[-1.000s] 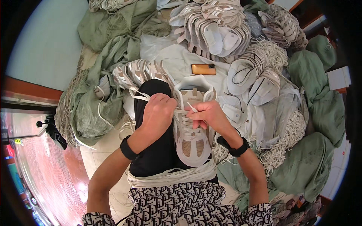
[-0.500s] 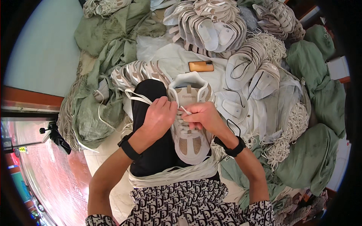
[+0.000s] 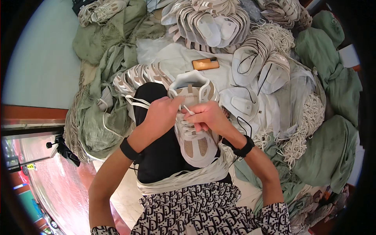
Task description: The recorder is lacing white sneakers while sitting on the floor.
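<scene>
A beige and white sneaker upper [image 3: 196, 154] lies across my black-trousered lap, its toe toward me and its collar away. White lace crosses its lower eyelets. My right hand [image 3: 209, 117] is closed in a pinch on a white shoelace [image 3: 188, 110], whose end sticks out past the thumb toward the tongue. My left hand [image 3: 161, 113] is closed at the left eyelet edge. A loop of white lace [image 3: 139, 102] trails out from behind it to the left. The left fingertips are partly hidden.
A bundle of loose white laces [image 3: 188, 178] lies over my lap. Beyond the shoe are an orange phone [image 3: 205, 64], a row of shoe uppers [image 3: 143, 76] and stacked uppers [image 3: 213, 27]. Heaped laces [image 3: 303, 129] and green sacks [image 3: 327, 152] lie to the right.
The view has shifted slightly. My left hand has edged up against the tongue, closer to the right hand; both hands stay closed at the eyelets.
</scene>
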{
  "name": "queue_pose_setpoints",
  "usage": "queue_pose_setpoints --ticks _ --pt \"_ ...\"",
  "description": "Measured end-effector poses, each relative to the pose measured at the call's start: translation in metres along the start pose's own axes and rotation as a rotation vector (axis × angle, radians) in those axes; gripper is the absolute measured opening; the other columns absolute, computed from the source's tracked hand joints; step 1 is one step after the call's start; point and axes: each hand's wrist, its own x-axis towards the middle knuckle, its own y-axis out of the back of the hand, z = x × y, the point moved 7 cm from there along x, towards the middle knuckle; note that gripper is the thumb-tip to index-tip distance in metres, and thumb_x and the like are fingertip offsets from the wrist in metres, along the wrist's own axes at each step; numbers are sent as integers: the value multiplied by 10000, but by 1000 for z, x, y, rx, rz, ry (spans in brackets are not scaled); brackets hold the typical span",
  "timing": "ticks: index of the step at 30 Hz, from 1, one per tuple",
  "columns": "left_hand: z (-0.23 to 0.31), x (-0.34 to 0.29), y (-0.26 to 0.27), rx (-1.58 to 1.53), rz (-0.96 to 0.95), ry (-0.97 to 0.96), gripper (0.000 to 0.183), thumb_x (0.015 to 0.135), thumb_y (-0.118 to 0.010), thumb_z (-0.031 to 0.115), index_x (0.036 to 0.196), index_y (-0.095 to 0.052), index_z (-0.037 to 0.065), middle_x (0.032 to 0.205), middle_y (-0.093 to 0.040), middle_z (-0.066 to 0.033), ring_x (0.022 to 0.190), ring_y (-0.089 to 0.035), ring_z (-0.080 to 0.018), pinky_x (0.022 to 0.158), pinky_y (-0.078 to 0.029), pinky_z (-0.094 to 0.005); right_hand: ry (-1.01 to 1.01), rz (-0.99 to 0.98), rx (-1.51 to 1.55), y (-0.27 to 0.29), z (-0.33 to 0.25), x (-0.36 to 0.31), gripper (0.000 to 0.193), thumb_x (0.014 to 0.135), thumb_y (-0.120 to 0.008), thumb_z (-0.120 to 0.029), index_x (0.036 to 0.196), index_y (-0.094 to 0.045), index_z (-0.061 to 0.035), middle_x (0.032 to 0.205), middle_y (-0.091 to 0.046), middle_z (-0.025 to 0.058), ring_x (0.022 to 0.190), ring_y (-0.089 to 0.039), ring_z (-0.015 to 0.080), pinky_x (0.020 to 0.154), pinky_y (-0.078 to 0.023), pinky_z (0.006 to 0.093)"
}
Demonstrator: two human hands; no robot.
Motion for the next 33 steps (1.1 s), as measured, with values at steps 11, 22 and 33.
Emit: queue_pose_setpoints --ticks 11,22,33 --pt "-1 20 -9 243 -394 38 124 772 -533 116 804 -526 -4 600 -570 -150 594 -594 -317 528 -470 -397 472 276 -654 58 -28 -25 149 765 -610 -140 795 -646 2 647 -600 61 567 -522 97 512 -394 247" --pt "7 1 4 39 -76 10 154 750 -489 7 903 -503 -2 698 -580 -175 659 -591 -343 562 -477 -404 420 237 -378 48 -4 -19 168 746 -622 -100 863 -656 15 743 -631 87 656 -579 135 607 -446 235" --pt "9 19 4 287 -353 -28 78 688 -538 58 658 -558 -12 588 -571 -160 584 -604 -306 514 -481 -383 468 228 -524 47 -10 -28 175 734 -633 -127 849 -661 2 719 -620 88 642 -593 158 575 -450 236"
